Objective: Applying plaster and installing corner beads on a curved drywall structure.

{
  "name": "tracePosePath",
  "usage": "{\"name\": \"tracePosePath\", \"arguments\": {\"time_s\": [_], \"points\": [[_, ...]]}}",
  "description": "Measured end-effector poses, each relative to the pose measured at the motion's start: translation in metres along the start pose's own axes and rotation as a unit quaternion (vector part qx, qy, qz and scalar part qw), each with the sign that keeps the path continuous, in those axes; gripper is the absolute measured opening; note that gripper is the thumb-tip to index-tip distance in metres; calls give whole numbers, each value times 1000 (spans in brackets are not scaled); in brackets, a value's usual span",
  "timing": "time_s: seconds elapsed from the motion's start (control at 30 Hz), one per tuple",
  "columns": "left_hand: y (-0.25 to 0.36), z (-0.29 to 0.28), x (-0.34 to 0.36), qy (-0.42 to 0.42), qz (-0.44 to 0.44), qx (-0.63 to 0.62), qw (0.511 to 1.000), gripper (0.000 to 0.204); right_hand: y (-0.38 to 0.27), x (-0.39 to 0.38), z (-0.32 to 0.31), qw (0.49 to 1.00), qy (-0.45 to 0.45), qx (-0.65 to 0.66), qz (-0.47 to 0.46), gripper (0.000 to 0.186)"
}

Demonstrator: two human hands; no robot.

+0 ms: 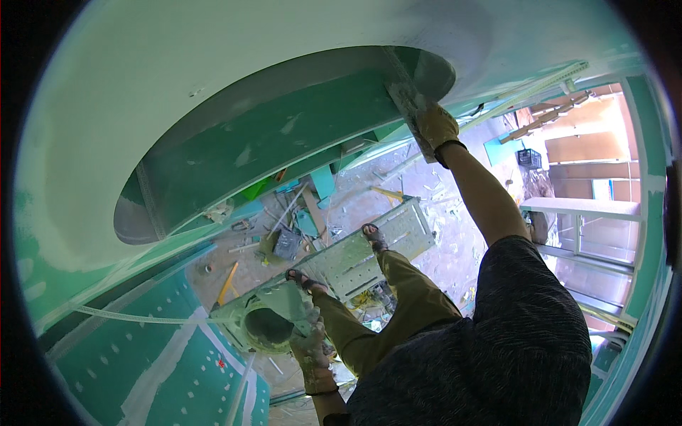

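Note:
My right hand (437,126), in a dirty work glove, is raised and closed round a long flat plastering trowel (406,106). The blade lies against the right part of a rounded recess (270,142) in the green and white plasterboard surface overhead. Lower down, my left hand (310,348), also gloved, grips a pale, plaster-smeared flat tool (290,299); its exact kind is hard to make out. Just left of that hand, and below it, is a round bucket (266,325) with a dark inside.
I stand on a long metal work platform (355,259) with narrow edges. Offcuts, strips and a dark box-shaped container (287,243) litter the floor below. Green boards with white filled joints (160,369) stand at left. A window frame (590,241) and black crate (528,158) are at right.

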State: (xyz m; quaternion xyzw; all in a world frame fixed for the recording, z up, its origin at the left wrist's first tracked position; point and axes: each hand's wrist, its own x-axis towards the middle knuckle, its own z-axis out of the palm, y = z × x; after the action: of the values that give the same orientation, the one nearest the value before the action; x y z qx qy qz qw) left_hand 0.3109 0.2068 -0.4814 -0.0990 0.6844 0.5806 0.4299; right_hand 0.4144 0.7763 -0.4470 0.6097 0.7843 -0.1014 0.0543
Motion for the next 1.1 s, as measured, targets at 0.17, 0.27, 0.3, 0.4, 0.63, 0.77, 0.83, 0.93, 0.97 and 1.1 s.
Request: {"name": "tracePosePath", "arguments": {"time_s": [0.17,0.27,0.3,0.4,0.63,0.77,0.83,0.93,0.97,1.1], "points": [[23,8,-4,16,-30,17,999,42,13,-37,-5,1000,-12,18,2,46],[39,12,-4,7,-69,3,998,39,33,-53,8,996,44,34,-69,47],[43,14,-5,-7,-72,-22,997,37,41,-57,12,992,67,34,-102,48],[50,22,-7,31,-137,118,983,35,59,-63,20,1000,8,-10,-15,39],[45,28,-10,18,-71,65,995,36,98,-100,31,1000,16,20,-11,43],[37,35,-8,27,-74,115,990,32,106,-70,57,977,133,-15,-168,46],[33,40,-6,23,-47,142,989,30,101,-54,68,953,177,-73,-233,45],[28,40,-14,27,-22,148,988,34,101,-72,68,910,208,11,-359,53],[27,39,-16,26,-37,121,992,35,101,-88,64,989,-4,83,-125,41],[25,29,-25,-9,-98,-3,995,50,64,-131,59,984,-102,147,-26,55]]}}
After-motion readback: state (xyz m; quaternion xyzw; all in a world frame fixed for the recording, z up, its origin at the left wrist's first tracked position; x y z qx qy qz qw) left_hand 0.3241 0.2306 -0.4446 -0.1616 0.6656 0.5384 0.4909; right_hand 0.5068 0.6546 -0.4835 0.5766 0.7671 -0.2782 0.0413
